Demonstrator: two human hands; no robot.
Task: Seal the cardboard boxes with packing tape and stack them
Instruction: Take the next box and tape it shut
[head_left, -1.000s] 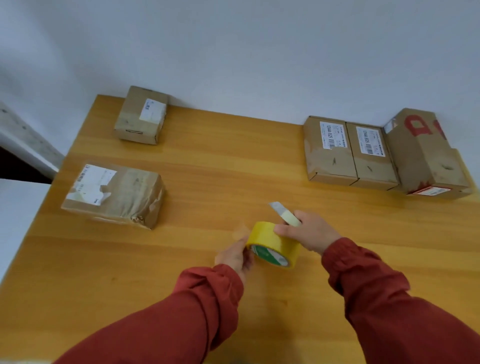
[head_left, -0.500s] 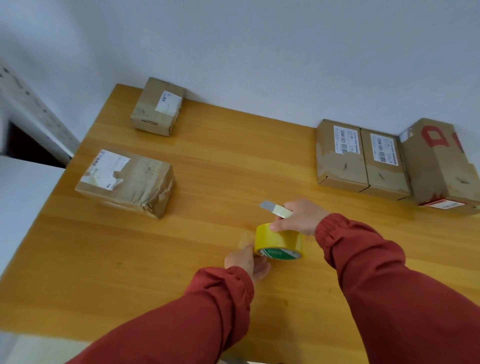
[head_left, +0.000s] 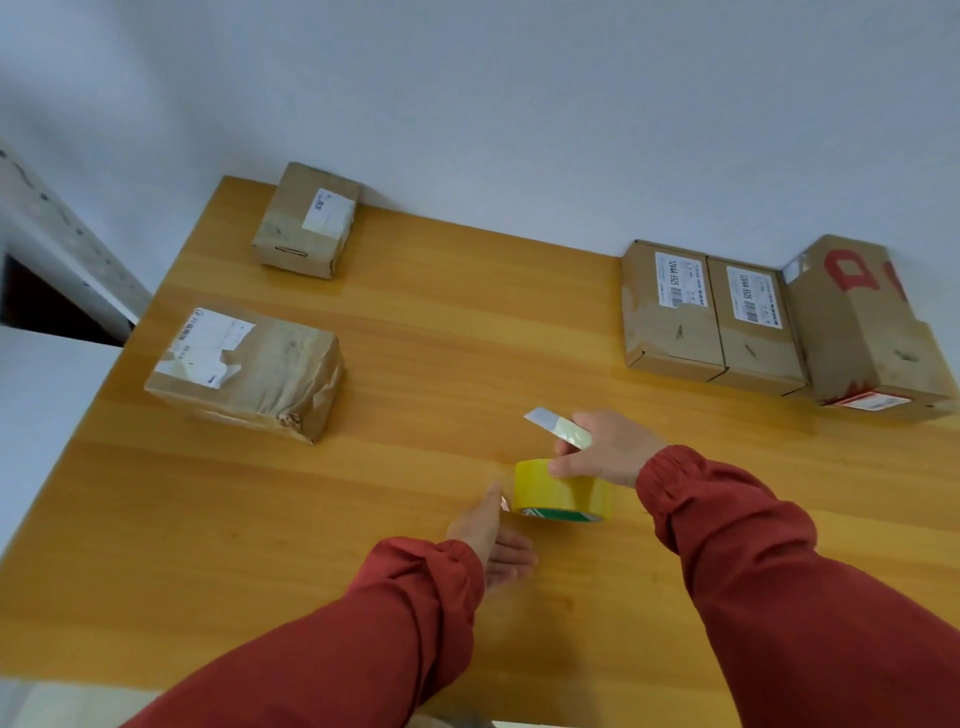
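Observation:
A yellow tape roll stands on the wooden table. My right hand grips a pale utility knife with its grey blade out, and its thumb rests on top of the roll. To the left of the roll, my left hand has relaxed fingers and its thumb tip touches the roll's loose clear end. Five cardboard boxes lie around: one at the far back left, a taped one at the left, two labelled ones side by side at the right, and a larger red-printed box.
A white wall runs along the table's far edge. Beyond the table's left edge there is a white surface and a dark gap. Bare wood lies between the left boxes and the right boxes.
The roll has come down from a tilted hold to stand on the table. My left hand slid lower and loosened its fingers. My right hand keeps hold of the knife.

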